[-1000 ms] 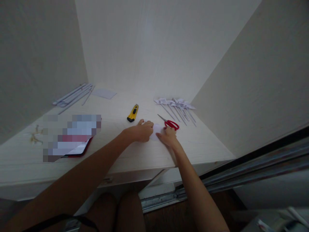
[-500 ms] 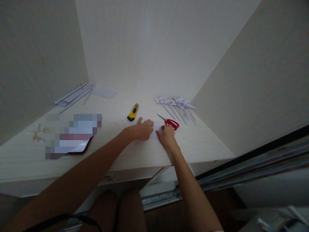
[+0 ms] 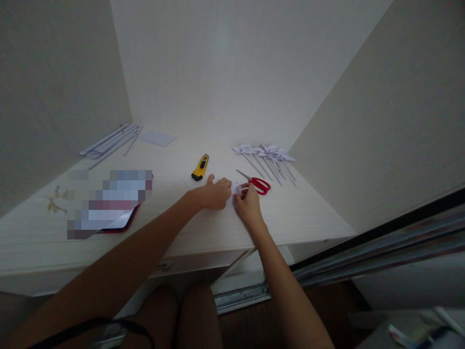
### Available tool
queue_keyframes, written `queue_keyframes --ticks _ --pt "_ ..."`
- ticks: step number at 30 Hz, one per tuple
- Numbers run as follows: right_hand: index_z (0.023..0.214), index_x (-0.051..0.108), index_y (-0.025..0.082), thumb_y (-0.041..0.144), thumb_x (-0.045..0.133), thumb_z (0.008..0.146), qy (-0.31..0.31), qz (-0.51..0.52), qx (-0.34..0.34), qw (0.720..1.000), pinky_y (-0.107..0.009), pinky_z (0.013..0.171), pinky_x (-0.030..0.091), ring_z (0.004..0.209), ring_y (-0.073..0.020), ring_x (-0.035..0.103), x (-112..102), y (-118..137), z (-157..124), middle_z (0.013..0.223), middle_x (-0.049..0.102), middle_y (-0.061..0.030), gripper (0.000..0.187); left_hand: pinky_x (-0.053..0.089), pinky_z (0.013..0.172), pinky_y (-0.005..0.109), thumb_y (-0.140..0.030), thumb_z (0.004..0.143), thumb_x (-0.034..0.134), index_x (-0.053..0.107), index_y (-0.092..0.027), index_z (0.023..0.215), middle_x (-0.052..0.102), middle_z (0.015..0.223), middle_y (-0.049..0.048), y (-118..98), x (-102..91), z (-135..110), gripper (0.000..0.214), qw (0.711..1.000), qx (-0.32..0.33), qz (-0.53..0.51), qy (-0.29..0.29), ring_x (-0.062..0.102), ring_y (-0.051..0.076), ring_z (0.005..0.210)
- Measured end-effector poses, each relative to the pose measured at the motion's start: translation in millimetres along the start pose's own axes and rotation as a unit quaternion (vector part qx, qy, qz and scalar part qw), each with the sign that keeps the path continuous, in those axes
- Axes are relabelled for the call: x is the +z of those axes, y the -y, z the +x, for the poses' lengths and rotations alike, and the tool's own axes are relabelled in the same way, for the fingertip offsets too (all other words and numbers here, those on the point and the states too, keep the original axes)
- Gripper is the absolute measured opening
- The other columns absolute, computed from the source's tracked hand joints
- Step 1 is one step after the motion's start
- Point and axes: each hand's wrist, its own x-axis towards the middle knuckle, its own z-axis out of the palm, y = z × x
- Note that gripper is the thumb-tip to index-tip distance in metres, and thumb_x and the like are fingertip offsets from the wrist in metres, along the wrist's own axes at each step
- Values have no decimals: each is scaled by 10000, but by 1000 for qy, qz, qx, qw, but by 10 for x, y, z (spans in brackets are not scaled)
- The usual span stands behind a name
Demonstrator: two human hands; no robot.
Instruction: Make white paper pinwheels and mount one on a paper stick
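A small piece of white paper [image 3: 236, 187] lies between my two hands on the white desk. My left hand [image 3: 218, 194] is curled at its left side, fingers closed against the paper. From the right, my right hand [image 3: 248, 199] pinches the paper's edge, which now looks lifted or folded over. Just beyond my right fingers rest red-handled scissors [image 3: 260, 184], blades pointing up and left. A yellow and black utility knife [image 3: 200, 167] lies on the desk beyond my left hand.
Several paper pinwheels on sticks [image 3: 269, 155] lie at the back right. White paper sticks [image 3: 112, 143] and a sheet of paper [image 3: 158, 137] are at the back left. A blurred-out tablet [image 3: 123, 223] lies at the left, near small tan items [image 3: 56, 201]. Walls enclose the desk.
My right fingers have moved slightly left and up, bringing the paper's right edge inward. The paper was flatter before. My left hand has stayed in place.
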Motion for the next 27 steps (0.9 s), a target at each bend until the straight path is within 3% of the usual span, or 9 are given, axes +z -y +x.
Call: queue_keyframes --ticks 6,15,21,27 --pt "1204 295 113 117 445 708 -40 92 -10 995 -265 637 451 728 -161 557 -18 21 2 924 562 -101 518 226 918 667 -15 693 382 590 -102 874 503 1151 187 5 -25 -9 289 1000 -3 -10 16 418 289 1116" --pt "943 640 130 64 440 739 26 7 -173 985 -304 749 459 841 -183 565 -92 -120 31 926 628 -103 294 236 919 666 -10 689 385 591 -122 978 495 1207 168 51 -63 -35 372 999 -20 -33 36 400 290 1158" --pt "906 690 148 67 460 772 44 7 -242 969 -320 817 463 886 -184 577 -76 -204 63 946 636 -103 278 277 908 617 -41 689 407 593 -198 1006 511 1218 106 195 14 12 399 997 -13 -63 37 398 276 1164" --pt "975 682 108 89 450 814 54 -49 -263 962 -313 821 448 890 -193 547 -55 -191 74 939 606 -129 284 329 874 547 -63 683 411 600 -189 993 572 1142 105 295 107 66 384 996 -12 -93 -11 472 269 1092"
